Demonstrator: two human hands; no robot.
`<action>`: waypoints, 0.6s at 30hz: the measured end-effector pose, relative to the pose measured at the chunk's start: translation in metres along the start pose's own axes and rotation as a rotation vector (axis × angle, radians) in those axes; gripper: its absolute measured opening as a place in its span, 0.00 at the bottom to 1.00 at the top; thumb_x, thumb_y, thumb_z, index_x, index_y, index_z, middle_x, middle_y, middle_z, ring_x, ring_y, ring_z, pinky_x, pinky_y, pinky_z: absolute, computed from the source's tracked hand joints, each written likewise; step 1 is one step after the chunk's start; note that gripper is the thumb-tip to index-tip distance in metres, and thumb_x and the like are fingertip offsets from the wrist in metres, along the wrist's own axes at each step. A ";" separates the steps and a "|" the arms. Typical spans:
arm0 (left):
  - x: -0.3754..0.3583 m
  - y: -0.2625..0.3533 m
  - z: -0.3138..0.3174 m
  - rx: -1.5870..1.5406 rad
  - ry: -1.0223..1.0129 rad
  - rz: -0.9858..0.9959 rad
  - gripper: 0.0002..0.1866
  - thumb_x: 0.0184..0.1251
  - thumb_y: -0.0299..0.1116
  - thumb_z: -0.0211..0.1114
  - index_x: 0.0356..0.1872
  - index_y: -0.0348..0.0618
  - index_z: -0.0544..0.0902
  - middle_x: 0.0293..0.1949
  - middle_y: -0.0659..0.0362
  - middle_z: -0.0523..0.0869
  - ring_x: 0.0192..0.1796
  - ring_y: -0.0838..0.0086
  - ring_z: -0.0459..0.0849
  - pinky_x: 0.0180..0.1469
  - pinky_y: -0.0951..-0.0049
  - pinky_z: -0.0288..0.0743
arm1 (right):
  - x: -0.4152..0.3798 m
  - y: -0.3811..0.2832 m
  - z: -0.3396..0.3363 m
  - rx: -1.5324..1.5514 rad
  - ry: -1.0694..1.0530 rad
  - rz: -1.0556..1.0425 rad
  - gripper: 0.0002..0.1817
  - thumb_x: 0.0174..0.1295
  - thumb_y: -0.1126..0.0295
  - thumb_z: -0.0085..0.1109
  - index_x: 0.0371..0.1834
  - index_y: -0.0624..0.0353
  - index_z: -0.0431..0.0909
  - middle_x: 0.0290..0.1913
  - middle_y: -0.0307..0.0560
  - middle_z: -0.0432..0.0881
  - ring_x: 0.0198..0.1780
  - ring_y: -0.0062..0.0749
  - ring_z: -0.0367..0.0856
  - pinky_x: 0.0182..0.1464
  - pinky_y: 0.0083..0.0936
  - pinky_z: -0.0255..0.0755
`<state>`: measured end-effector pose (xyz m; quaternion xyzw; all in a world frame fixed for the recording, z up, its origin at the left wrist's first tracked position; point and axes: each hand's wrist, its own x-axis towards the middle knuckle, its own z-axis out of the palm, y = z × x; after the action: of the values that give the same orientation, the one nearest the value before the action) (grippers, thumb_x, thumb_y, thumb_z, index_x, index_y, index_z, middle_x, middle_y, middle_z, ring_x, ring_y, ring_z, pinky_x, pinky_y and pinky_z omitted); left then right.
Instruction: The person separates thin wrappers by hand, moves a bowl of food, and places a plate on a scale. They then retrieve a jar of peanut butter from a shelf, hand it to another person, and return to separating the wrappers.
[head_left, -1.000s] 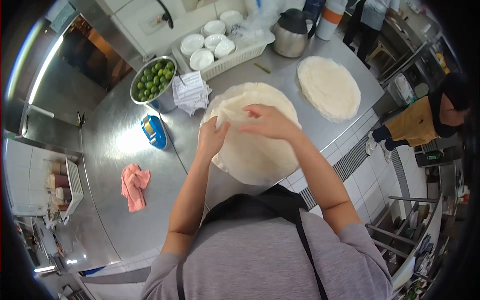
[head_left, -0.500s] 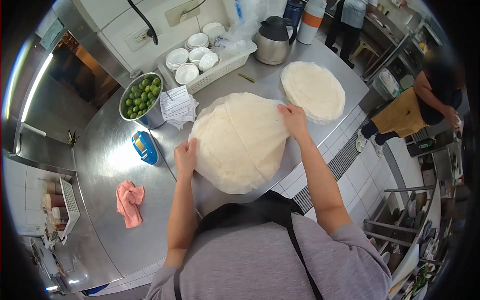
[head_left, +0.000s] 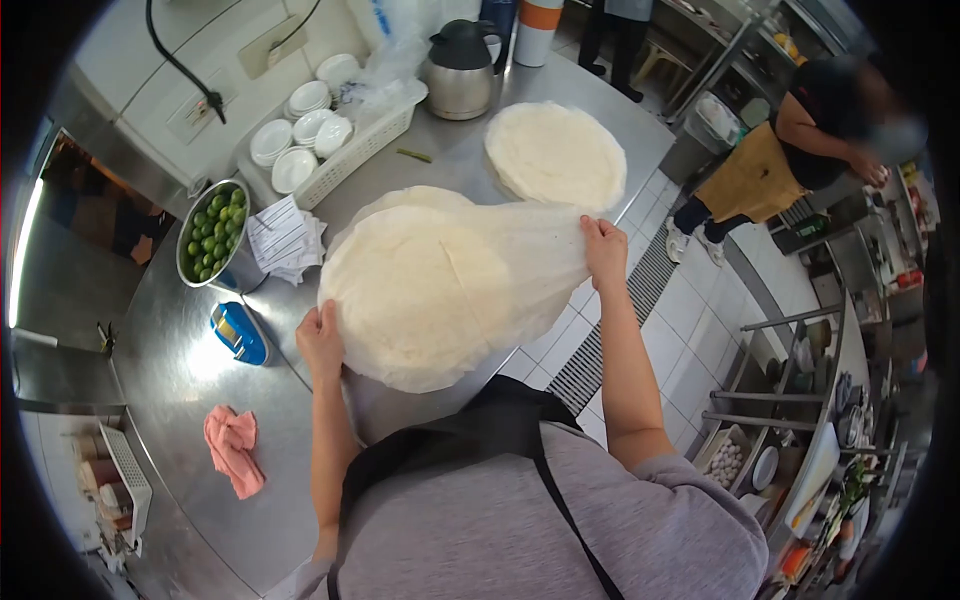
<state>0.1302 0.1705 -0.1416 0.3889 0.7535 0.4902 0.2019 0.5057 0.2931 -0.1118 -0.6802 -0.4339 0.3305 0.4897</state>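
A stack of thin, round, pale sheets (head_left: pixel 410 290) lies on the steel counter in front of me. My right hand (head_left: pixel 604 250) pinches the edge of the thin, translucent top sheet and holds it stretched out to the right, past the stack's rim. At the stack's left edge, my left hand (head_left: pixel 321 340) has its thumb and fingers closed on the rim. A second round stack of pale sheets (head_left: pixel 556 155) lies farther back on the right, just behind the stretched sheet.
Along the left stand a metal bowl of green limes (head_left: pixel 215 232), paper slips (head_left: pixel 284 237), a blue object (head_left: pixel 240 333) and a pink cloth (head_left: pixel 233 450). A basket of white dishes (head_left: pixel 350 152) and a steel jug (head_left: pixel 460 72) are behind. Another person (head_left: pixel 790 150) stands at the right.
My right hand has pulled the top sheet's edge outward to the right, away from the stack. My left hand stays at the left rim. The whole view has shifted, with the counter items farther left.
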 end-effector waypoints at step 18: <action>-0.006 0.025 -0.014 0.211 -0.012 -0.037 0.11 0.56 0.34 0.60 0.30 0.35 0.77 0.21 0.53 0.77 0.23 0.70 0.72 0.27 0.69 0.65 | 0.003 -0.003 -0.117 0.365 0.252 -0.030 0.12 0.57 0.64 0.56 0.26 0.64 0.75 0.21 0.33 0.73 0.22 0.15 0.64 0.23 0.15 0.59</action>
<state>0.1340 0.1633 -0.1138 0.3969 0.8066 0.4022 0.1733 0.6084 0.2517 -0.0739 -0.6096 -0.3123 0.3089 0.6599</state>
